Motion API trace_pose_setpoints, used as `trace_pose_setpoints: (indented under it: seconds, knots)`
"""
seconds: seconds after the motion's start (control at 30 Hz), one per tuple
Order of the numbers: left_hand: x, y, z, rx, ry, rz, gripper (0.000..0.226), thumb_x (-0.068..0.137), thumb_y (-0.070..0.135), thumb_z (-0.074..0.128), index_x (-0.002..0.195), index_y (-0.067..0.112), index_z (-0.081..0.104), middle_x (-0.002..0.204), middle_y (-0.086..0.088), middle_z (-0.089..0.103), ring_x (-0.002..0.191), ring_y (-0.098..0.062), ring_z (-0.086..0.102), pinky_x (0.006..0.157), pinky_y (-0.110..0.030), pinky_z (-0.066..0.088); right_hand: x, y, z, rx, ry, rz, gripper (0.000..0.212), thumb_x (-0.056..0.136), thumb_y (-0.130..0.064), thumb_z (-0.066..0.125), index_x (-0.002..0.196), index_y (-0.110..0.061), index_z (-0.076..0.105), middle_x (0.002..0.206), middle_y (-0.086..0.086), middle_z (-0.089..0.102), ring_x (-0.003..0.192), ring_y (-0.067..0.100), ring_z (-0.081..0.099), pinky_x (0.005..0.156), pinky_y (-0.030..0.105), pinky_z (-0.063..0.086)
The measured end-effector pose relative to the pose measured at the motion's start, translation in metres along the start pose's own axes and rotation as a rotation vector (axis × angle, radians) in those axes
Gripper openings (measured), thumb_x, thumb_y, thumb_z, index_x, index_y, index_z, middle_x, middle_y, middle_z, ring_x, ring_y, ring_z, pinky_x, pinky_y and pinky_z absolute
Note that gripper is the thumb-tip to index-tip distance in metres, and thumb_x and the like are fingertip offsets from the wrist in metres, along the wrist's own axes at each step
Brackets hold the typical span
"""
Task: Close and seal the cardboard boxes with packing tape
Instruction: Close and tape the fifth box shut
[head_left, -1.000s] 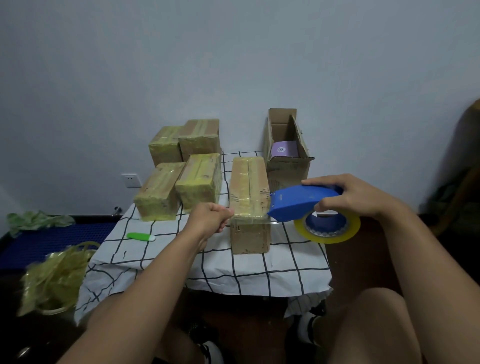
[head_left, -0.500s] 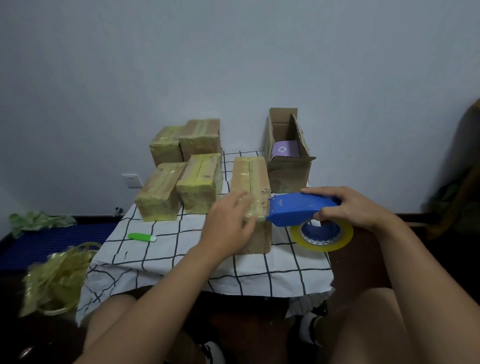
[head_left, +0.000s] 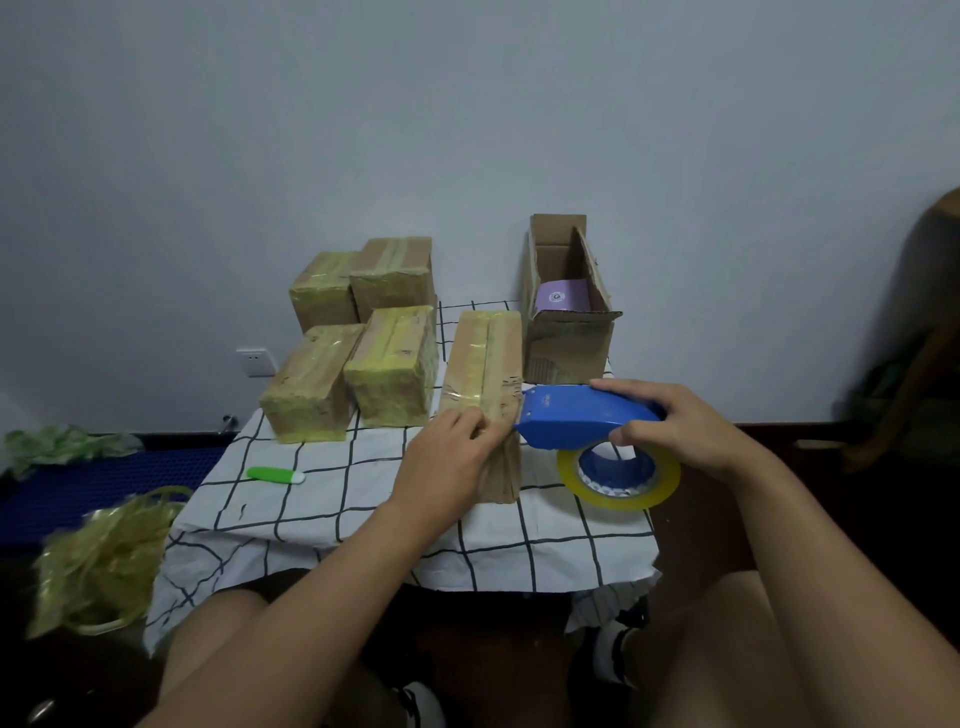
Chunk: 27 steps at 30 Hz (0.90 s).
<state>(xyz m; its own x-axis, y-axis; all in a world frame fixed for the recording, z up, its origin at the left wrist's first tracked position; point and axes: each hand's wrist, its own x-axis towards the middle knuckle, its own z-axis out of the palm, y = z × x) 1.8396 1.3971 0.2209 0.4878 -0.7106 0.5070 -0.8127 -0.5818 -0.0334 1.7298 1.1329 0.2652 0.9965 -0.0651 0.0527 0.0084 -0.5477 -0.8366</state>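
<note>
Matt brown cardboard box (head_left: 483, 358) under glossy yellowish tape; smooth blue plastic dispenser (head_left: 582, 415); soft checked cloth (head_left: 363, 499) covers the counter.

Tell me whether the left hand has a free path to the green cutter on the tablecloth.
Probably yes. The left hand rests on the box; only bare tablecloth lies between it and the green cutter.
</note>
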Motion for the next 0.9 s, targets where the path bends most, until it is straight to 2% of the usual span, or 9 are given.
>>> trace_pose_setpoints:
  seconds: [0.17, 0.27, 0.4, 0.47, 0.53, 0.6, 0.67, 0.77, 0.9]
  knots:
    - [0.003, 0.003, -0.001, 0.038, -0.037, -0.019, 0.053, 0.075, 0.016, 0.078, 0.124, 0.029, 0.062, 0.088, 0.001, 0.055, 0.080, -0.021, 0.053, 0.052, -0.026, 0.029, -0.015, 0.003, -0.012, 0.004, 0.023, 0.005, 0.055, 0.076, -0.034, 0.070, 0.127, -0.049, 0.056, 0.122, -0.016, 0.056, 0.100, 0.010, 0.062, 0.073, 0.017, 0.053]
    - [0.005, 0.004, -0.002, 0.040, -0.023, -0.025, 0.057, 0.068, 0.014, 0.083, 0.120, 0.029, 0.066, 0.086, 0.001, 0.056, 0.075, -0.021, 0.054, 0.051, -0.026, 0.028, -0.020, 0.003, -0.024, -0.065, -0.011, 0.036, 0.054, 0.086, -0.018, 0.075, 0.123, -0.051, 0.057, 0.120, -0.016, 0.058, 0.100, 0.010, 0.061, 0.072, 0.017, 0.052]
    - [0.005, 0.010, -0.004, 0.040, -0.021, -0.005, 0.057, 0.067, 0.016, 0.084, 0.119, 0.030, 0.065, 0.084, 0.002, 0.055, 0.072, -0.019, 0.052, 0.052, -0.026, 0.026, -0.005, -0.021, -0.019, -0.277, -0.094, 0.041, 0.056, 0.072, -0.042, 0.073, 0.124, -0.053, 0.055, 0.117, -0.014, 0.058, 0.099, 0.006, 0.057, 0.080, 0.019, 0.043]
    - [0.005, 0.010, -0.005, 0.023, -0.020, -0.023, 0.056, 0.070, 0.016, 0.082, 0.121, 0.030, 0.064, 0.084, 0.002, 0.054, 0.073, -0.020, 0.052, 0.052, -0.026, 0.027, 0.013, -0.039, -0.013, -0.390, -0.127, 0.047, 0.055, 0.076, -0.040, 0.075, 0.129, -0.045, 0.059, 0.114, -0.014, 0.058, 0.095, 0.004, 0.056, 0.083, 0.023, 0.043]
    - [0.003, 0.007, -0.005, 0.030, -0.034, -0.038, 0.055, 0.074, 0.016, 0.078, 0.125, 0.031, 0.062, 0.088, 0.001, 0.056, 0.078, -0.020, 0.053, 0.053, -0.026, 0.029, 0.030, -0.053, -0.005, -0.626, -0.213, 0.082, 0.051, 0.079, -0.040, 0.073, 0.128, -0.038, 0.062, 0.115, -0.011, 0.061, 0.094, 0.007, 0.057, 0.085, 0.027, 0.046]
    - [0.002, 0.003, -0.006, 0.020, -0.069, -0.030, 0.052, 0.079, 0.019, 0.070, 0.129, 0.032, 0.060, 0.095, 0.001, 0.057, 0.085, -0.022, 0.054, 0.055, -0.027, 0.031, 0.035, -0.048, 0.004, -0.809, -0.288, 0.142, 0.056, 0.075, -0.046, 0.072, 0.129, -0.036, 0.062, 0.125, -0.007, 0.062, 0.103, 0.014, 0.056, 0.091, 0.033, 0.050]
    - [0.002, 0.002, -0.010, -0.033, -0.111, -0.057, 0.048, 0.085, 0.030, 0.058, 0.133, 0.034, 0.057, 0.099, 0.003, 0.055, 0.092, -0.020, 0.053, 0.061, -0.026, 0.035, 0.030, -0.039, 0.005, -0.726, -0.207, 0.188, 0.057, 0.075, -0.045, 0.072, 0.131, -0.035, 0.062, 0.129, -0.006, 0.061, 0.106, 0.014, 0.054, 0.091, 0.031, 0.049]
    - [0.009, 0.011, -0.017, -0.201, -0.156, -0.214, 0.041, 0.093, 0.049, 0.048, 0.130, 0.038, 0.059, 0.098, 0.009, 0.049, 0.098, -0.013, 0.046, 0.070, -0.027, 0.038, 0.022, -0.033, -0.004, -0.592, -0.010, 0.184, 0.057, 0.077, -0.043, 0.071, 0.133, -0.035, 0.060, 0.127, -0.005, 0.061, 0.102, 0.014, 0.053, 0.086, 0.027, 0.045]
    - [0.023, 0.029, -0.018, -0.313, -0.136, -0.421, 0.035, 0.094, 0.059, 0.044, 0.094, 0.033, 0.067, 0.091, 0.008, 0.046, 0.098, -0.015, 0.044, 0.076, -0.030, 0.033, 0.022, -0.019, 0.009, -0.424, 0.323, 0.159, 0.064, 0.077, -0.046, 0.072, 0.138, -0.033, 0.055, 0.128, 0.000, 0.062, 0.103, 0.016, 0.055, 0.085, 0.030, 0.045]
